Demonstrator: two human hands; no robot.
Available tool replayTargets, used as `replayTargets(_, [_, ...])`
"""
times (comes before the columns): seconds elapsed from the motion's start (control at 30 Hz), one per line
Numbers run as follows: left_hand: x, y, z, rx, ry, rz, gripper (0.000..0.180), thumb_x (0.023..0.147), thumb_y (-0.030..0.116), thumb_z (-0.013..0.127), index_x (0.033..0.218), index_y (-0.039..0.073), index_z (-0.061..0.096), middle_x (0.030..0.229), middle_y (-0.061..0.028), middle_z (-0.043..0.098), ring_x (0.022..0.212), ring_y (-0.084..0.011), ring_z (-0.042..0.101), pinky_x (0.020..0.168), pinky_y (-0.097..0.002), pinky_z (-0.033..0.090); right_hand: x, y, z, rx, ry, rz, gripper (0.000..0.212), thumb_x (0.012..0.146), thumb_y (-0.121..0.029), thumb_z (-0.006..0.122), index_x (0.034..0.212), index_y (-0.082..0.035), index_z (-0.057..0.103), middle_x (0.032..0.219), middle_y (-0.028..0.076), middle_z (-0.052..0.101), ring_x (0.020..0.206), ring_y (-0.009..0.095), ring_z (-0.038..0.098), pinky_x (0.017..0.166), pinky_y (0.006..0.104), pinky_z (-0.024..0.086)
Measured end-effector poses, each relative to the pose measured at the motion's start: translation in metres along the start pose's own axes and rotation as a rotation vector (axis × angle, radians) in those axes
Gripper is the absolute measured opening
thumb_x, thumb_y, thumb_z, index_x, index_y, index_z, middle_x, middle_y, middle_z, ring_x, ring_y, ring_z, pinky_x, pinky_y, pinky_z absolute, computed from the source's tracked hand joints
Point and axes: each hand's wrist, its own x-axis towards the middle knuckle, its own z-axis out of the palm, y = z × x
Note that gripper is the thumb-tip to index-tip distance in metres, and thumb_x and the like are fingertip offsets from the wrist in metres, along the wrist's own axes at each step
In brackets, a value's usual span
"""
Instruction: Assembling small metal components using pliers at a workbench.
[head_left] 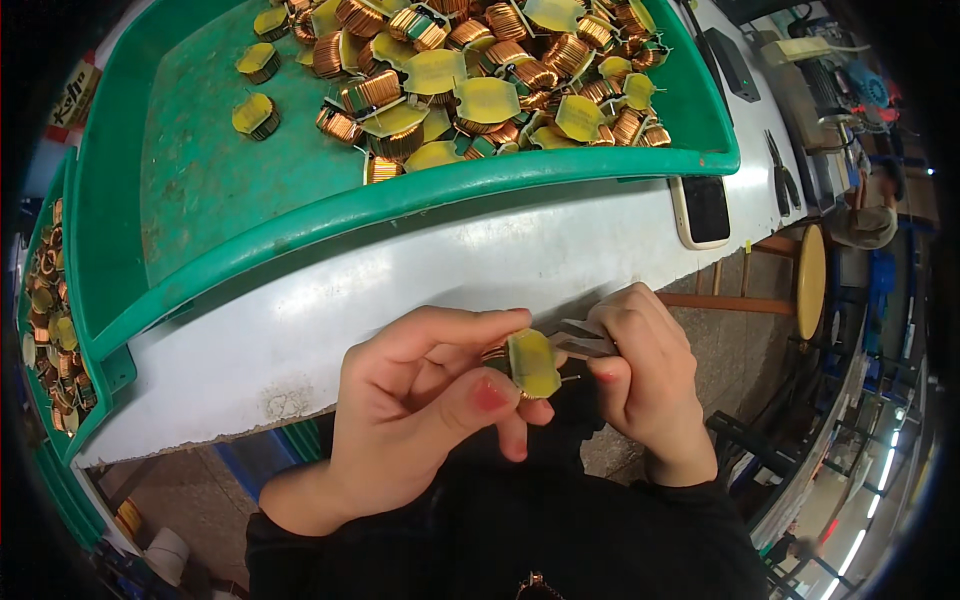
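Note:
My left hand [420, 400] pinches a copper-wound toroidal coil [535, 364] with a yellow base plate between thumb and fingers, above the table's near edge. The yellow plate faces up toward me, and a thin wire lead sticks out at its right. Closed around a flat grey metal tool [588, 341] is my right hand [650, 375]. The tool's tip is at the coil's right edge; whether it touches a lead I cannot tell. Its exact kind is mostly hidden by my fingers.
Beyond my hands, a large green tray [430, 205] holds many similar coils. Another green bin [112, 375] with coils is at the left. A phone [704, 212] and pliers [783, 180] lie on the white table [300, 320]. A stool [811, 282] stands right; a person [868, 215] is farther off.

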Motion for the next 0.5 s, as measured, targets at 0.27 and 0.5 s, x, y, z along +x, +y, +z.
replayTargets(0.27, [0.0,-0.005,0.001,-0.042,0.007,0.018,0.035,0.089,0.001,0.054,0.123,-0.004,0.046,0.1,-0.0201,0.06,0.079,-0.0226,0.063,0.066,-0.0265,0.054,-0.008,0.003,0.001,-0.028,-0.003,-0.012,0.02,0.084,-0.02,0.059,0.087,-0.001,0.054,0.077,0.009,0.05,0.066,0.024,0.046,0.065,0.0318,0.042])
replayTargets(0.5, [-0.001,-0.01,0.002,0.065,-0.018,0.045,0.034,0.087,-0.004,0.055,0.121,-0.006,0.048,0.097,-0.0194,0.061,0.078,-0.0219,0.064,0.066,-0.0259,0.054,-0.009,0.001,0.004,-0.075,0.006,-0.063,0.022,0.083,-0.022,0.061,0.088,-0.001,0.055,0.078,0.009,0.05,0.066,0.024,0.045,0.065,0.0315,0.042])
